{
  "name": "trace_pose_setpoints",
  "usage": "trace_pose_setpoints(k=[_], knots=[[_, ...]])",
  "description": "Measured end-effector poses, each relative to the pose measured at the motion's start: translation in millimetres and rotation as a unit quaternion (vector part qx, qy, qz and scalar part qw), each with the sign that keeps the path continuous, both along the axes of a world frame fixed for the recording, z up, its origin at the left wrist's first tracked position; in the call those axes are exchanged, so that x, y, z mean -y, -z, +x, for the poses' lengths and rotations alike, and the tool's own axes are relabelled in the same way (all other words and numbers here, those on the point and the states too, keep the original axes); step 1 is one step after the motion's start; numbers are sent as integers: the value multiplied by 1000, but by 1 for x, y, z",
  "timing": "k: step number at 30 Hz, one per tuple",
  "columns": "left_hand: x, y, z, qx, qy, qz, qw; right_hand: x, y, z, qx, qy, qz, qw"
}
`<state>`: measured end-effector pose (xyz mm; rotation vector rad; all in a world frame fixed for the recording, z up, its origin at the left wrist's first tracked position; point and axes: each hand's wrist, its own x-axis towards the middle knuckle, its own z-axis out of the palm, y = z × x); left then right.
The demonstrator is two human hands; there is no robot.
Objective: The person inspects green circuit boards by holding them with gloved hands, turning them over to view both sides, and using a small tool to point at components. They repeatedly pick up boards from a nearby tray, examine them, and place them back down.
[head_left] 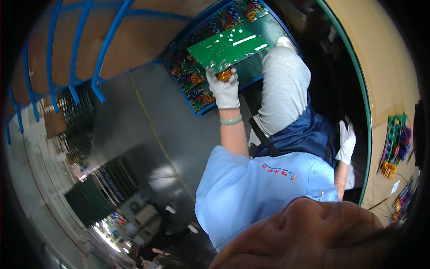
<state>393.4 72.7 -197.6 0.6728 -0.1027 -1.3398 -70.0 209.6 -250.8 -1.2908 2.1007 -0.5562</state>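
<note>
The person's left hand [224, 89], in a white glove, reaches out ahead of the body, its bare forearm [234, 136] running almost straight from the short sleeve of a light blue shirt [268, 179] up to the wrist, where a pale green bracelet [230, 120] sits just below the cuff. The wrist looks close to straight, and the fingers are bent, closed on the near edge of a green circuit board [230, 47], with a copper-coloured coil [224, 75] showing between the thumb and the fingers. The board is held tilted, its face dotted with bright spots and slightly blurred, over a blue-edged tray [270, 27] in which other boards with coils [195, 80] lie; whether it touches any of them cannot be told. The right hand [346, 142], gloved in white too, is held low beside the body with its forearm partly hidden, the fingers extended away from the trunk and loosely apart, gripping nothing that can be seen. It is near the green edge [369, 134] of a tan table [387, 67], on which another board with a coil [395, 143] lies, well apart from the fingers
</note>
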Motion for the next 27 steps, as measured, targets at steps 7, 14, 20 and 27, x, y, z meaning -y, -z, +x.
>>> trace_pose_setpoints(k=[7, 14, 20, 27], knots=[[56, 126, 56, 334, -156, 203, 907, 21, -16, 7, -3, 0, 52, 999], [58, 241, 108, 684, 69, 429, 586, 37, 3, 10, 3, -14, 75, 997], [76, 273, 137, 737, 181, 453, 467, 35, -6, 17, -8, 30, 108, 994], [95, 305, 157, 766, 198, 450, 413, 40, 8, 15, 22, 85, 152, 985]])
